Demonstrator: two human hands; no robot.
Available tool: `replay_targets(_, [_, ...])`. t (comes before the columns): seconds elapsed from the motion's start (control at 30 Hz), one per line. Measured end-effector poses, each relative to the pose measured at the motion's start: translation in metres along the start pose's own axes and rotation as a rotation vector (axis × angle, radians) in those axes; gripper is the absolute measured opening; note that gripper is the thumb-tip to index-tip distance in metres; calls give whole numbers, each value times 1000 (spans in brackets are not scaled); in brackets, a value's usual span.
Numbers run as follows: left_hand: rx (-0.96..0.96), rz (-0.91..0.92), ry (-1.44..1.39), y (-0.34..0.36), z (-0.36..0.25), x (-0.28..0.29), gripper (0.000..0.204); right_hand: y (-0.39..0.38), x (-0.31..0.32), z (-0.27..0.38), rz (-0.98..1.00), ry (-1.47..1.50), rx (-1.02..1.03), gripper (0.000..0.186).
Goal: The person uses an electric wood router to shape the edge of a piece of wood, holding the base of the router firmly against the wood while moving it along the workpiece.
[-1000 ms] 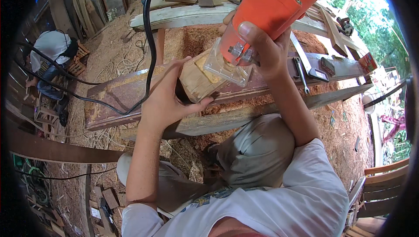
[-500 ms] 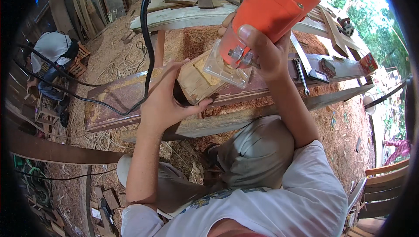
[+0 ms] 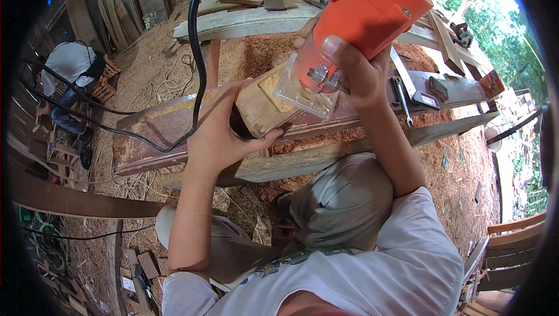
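Right hand [image 3: 355, 68] clenched around orange trim router [image 3: 364, 16], its clear base [image 3: 304, 92] on pale wood block [image 3: 262, 106], left hand [image 3: 218, 132] clamping the block's near-left end against reddish beam [image 3: 157, 132]; routing apparently midway, top face partly cut.

orange router [image 3: 367, 13] top cut off by edge.

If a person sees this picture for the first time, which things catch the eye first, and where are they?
The bright orange trim router, top centre, gripped by the right hand, its clear base sitting on a pale wood block. The left hand clamps that block at the centre. A black cord curves down at the left.
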State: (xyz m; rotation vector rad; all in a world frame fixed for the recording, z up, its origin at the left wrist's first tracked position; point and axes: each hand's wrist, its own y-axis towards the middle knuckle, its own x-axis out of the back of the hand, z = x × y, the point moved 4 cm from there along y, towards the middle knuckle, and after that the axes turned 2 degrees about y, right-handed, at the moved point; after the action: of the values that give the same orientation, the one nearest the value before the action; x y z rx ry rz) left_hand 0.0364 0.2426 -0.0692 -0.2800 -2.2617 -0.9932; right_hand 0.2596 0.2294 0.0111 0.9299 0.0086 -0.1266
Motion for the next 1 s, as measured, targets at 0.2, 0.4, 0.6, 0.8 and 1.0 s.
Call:
replay_targets(0.2, [-33,-33,18,-1,1,-1,88,-1,2,-6,24,38,-32,15])
replay_targets(0.4, [43,-2,5,-3,6,-4,91,-1,1,-5,52,54,-56,12])
replay_targets(0.6, [30,5,2,-3,4,-2,93,-4,2,0,95,-55,-184,46])
replay_targets(0.8, [32,26,-39,-1,2,-1,90,-2,2,-2,73,-105,-204,44])
replay_targets(1.0, [27,25,1,0,0,0,88,3,2,-8,30,17,-64,28])
